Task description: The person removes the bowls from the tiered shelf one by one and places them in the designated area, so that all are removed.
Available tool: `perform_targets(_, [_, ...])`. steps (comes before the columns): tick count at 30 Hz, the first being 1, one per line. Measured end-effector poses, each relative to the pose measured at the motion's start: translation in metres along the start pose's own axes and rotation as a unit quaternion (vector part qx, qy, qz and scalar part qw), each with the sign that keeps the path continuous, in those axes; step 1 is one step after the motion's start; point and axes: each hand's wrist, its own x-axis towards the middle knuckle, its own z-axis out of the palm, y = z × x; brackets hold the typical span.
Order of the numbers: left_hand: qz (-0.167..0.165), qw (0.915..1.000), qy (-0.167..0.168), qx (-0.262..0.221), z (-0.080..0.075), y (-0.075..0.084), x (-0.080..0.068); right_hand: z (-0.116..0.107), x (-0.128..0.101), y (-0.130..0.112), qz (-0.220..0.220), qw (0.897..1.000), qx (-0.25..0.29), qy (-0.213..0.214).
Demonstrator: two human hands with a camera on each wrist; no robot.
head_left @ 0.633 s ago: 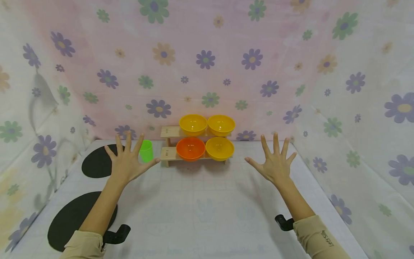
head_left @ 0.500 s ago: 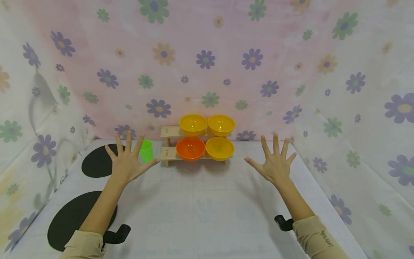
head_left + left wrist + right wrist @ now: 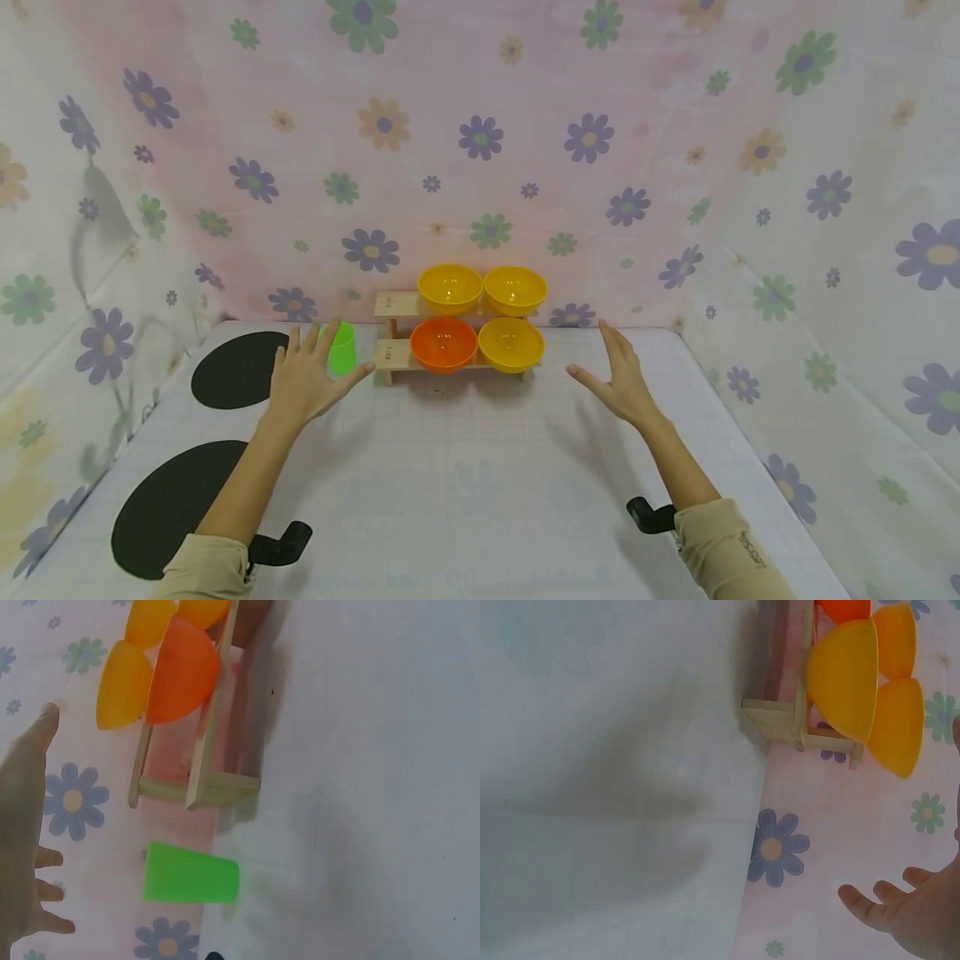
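Note:
My left hand [image 3: 306, 379] hovers over the table with its fingers extended and thumb pointing right, holding nothing. Its fingertips overlap a green cup [image 3: 342, 350] in the head view; the left wrist view has that cup [image 3: 191, 875] standing apart from the hand. My right hand [image 3: 621, 379] is also held up with nothing in it, thumb spread toward the middle. Between the hands, farther back, a two-tier wooden rack [image 3: 393, 356] bears an orange bowl [image 3: 443, 345] and a yellow bowl [image 3: 512, 345] on its lower step. Two more yellow bowls [image 3: 450, 289] sit on the upper step.
Two black round mats lie at the left, a far mat [image 3: 236, 371] and a near mat [image 3: 168, 512] partly under the left forearm. Flower-printed cloth walls [image 3: 480, 192] enclose the white table [image 3: 465, 483] at the back and both sides.
Both hands have turned from widely spread, palms down, to a narrower pose with fingers closer together. The head view has shifted very slightly. Bowls, rack and cup stay put.

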Motion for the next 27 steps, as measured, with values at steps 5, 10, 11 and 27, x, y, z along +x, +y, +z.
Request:
perform_targets(5, [-0.014, 0.9965, 0.009, -0.082, 0.013, 0.002, -0.002, 0.011, 0.008, 0.0, 0.003, 0.997, 0.073, -0.034])
perform_targets(10, [-0.024, 0.9798, -0.03, -0.196, 0.033, -0.001, 0.0, 0.025, 0.016, -0.002, 0.008, 0.991, 0.121, -0.051])
perform_targets(11, [-0.026, 0.9752, -0.034, -0.217, 0.037, -0.001, 0.0, 0.028, 0.017, -0.002, 0.008, 0.99, 0.127, -0.055])
perform_targets(27, [-0.139, 0.9025, -0.002, -0.408, 0.102, 0.006, 0.017, 0.076, 0.046, -0.002, -0.046, 0.977, 0.198, -0.059])
